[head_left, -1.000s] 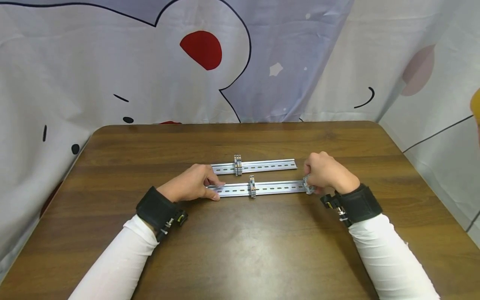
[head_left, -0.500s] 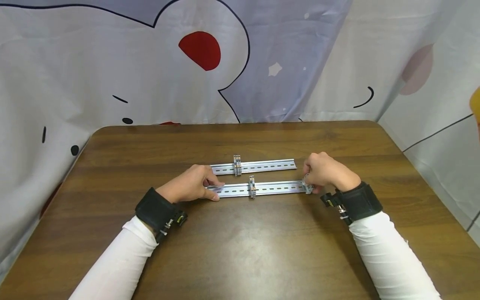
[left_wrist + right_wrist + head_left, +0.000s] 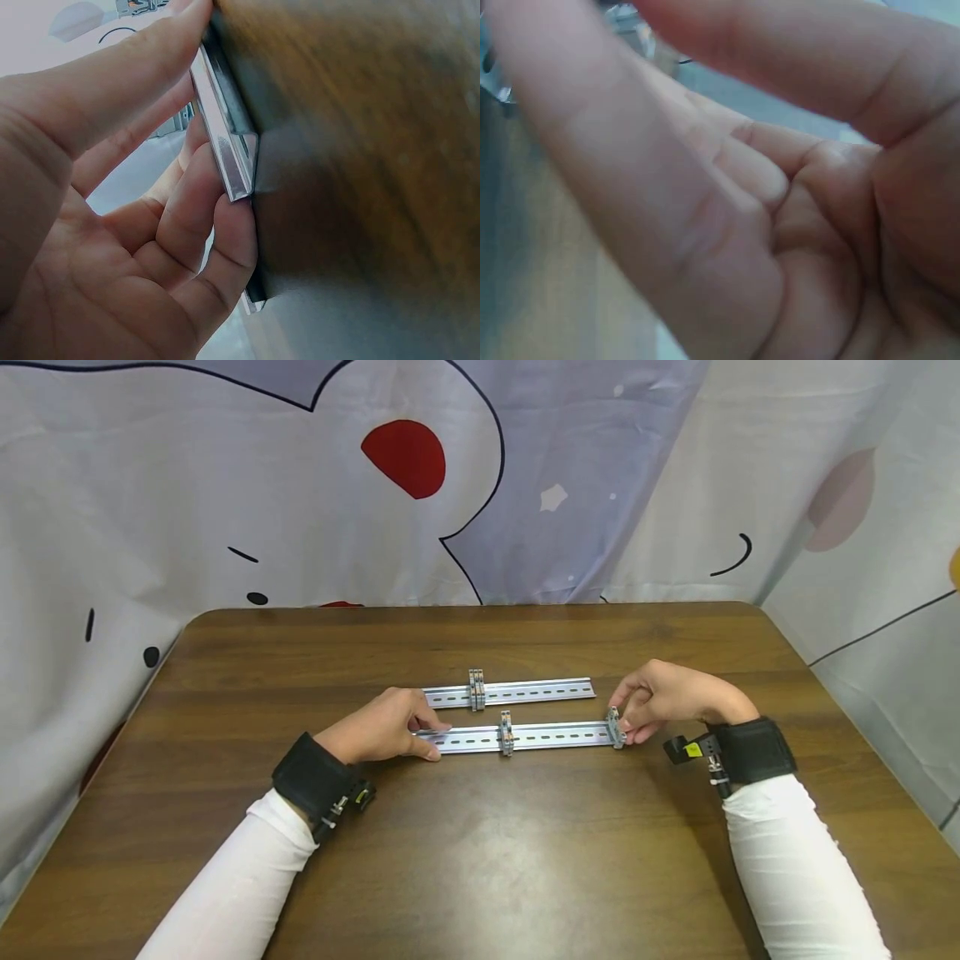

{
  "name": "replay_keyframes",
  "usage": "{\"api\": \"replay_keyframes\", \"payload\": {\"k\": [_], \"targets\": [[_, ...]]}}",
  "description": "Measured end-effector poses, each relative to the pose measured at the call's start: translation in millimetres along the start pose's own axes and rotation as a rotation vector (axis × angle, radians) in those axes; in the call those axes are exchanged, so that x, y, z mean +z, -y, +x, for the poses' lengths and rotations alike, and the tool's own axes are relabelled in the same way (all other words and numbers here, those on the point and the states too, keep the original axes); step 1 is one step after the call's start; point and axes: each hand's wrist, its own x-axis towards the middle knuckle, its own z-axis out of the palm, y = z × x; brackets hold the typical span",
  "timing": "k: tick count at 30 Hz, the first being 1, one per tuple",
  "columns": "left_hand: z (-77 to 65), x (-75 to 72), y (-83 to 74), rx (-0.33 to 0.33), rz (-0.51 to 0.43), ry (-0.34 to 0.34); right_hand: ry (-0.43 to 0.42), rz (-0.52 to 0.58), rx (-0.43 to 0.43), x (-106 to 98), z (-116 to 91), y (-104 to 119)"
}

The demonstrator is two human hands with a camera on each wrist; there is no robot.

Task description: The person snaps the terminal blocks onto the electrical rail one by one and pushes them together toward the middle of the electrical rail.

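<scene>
Two slotted metal DIN rails lie roughly parallel on the table. My left hand (image 3: 390,727) pinches the left end of the near rail (image 3: 551,736) between thumb and fingers; in the left wrist view, its fingers curl around the rail's end (image 3: 229,146). A small metal rail clip (image 3: 616,727) sits across this rail's right end. My right hand (image 3: 671,697) holds that clip between index finger and thumb, at its top and lower side. Another clip (image 3: 506,733) sits near the middle of the near rail. The right wrist view is blurred, mostly filled by fingers (image 3: 652,202).
The far rail (image 3: 540,691) lies just behind, carrying several narrow clips (image 3: 476,690) side by side; the left hand covers its left end. A brown wooden table (image 3: 480,860) bears everything. A printed curtain (image 3: 187,485) hangs beyond its back and side edges.
My right hand has turned and its wrist has shifted right, with the fingers now less bunched at the clip. The left hand and both rails stay in place.
</scene>
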Motion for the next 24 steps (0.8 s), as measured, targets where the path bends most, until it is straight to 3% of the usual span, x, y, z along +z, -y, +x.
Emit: {"api": "replay_keyframes", "payload": {"k": [6,24], "targets": [[0.4,-0.4,-0.8,0.006,0.004,0.001,0.023,0.145,-0.005,3.5,10.8,-7.1],[0.3,-1.2,-0.4,0.020,0.032,0.001,-0.051,0.256,-0.111,56.8,39.1,26.3]]}}
